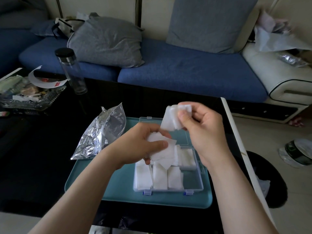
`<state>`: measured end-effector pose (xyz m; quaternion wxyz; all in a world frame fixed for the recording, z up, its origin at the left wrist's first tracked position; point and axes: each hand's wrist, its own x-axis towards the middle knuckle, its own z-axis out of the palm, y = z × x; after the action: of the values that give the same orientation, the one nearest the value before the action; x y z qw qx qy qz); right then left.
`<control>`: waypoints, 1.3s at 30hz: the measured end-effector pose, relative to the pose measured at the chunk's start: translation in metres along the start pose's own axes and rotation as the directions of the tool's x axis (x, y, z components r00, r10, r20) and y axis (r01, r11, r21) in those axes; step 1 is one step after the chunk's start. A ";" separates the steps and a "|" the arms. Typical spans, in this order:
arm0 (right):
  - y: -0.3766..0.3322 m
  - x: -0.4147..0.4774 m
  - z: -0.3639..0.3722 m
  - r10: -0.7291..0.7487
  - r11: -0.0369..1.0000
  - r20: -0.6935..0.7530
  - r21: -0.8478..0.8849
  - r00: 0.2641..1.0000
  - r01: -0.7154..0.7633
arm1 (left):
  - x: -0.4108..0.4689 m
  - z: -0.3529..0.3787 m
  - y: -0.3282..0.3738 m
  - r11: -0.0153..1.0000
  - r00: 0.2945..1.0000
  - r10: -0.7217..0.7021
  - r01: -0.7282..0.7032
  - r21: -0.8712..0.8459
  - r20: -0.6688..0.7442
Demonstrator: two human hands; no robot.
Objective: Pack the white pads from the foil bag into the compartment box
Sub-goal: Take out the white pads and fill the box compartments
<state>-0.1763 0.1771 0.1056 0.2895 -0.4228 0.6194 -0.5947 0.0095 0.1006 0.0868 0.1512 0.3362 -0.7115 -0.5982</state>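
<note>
forearms: both reach in from the bottom edge and meet at centre frame, above the box.
left hand (143, 144): centre frame. Fingers and thumb are curled round a stack of white pads (162, 149), held just over the box's upper left part.
right hand (202, 130): right of centre, higher than the left. Thumb and fingers pinch a loose bunch of pads (170, 119). It's blurred, so I can't count them.
compartment box (168, 190): clear plastic, lower centre, lid (182, 137) lying open toward the top of the frame.
packed pads (158, 178): I see them standing in the lower-left and lower-middle compartments, with more in the upper right.
foil bag (99, 137): crumpled, left of the box, half on the tray.
tray (118, 188): teal, under the box, on the black worktop (42, 166).
bottle (70, 70): upper left, on the worktop.
</note>
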 end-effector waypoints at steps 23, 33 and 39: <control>0.000 -0.003 0.002 -0.031 0.980 -0.024 -0.196 0.999 0.026 | 0.000 0.000 0.003 0.999 0.980 -0.029 0.024 -0.031 -0.196; 0.003 -0.005 0.011 0.137 0.988 -0.005 -0.077 0.991 -0.137 | 0.004 0.002 0.005 0.994 0.970 0.008 -0.034 -0.105 -0.241; 0.000 -0.006 0.009 0.246 0.968 0.121 -0.072 0.962 -0.239 | 0.001 0.000 0.006 0.997 0.980 0.065 -0.070 -0.022 -0.187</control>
<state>-0.1660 0.1784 0.1032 0.3873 -0.3895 0.6632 -0.5084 0.0068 0.1007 0.0926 0.2420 0.3642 -0.6967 -0.5687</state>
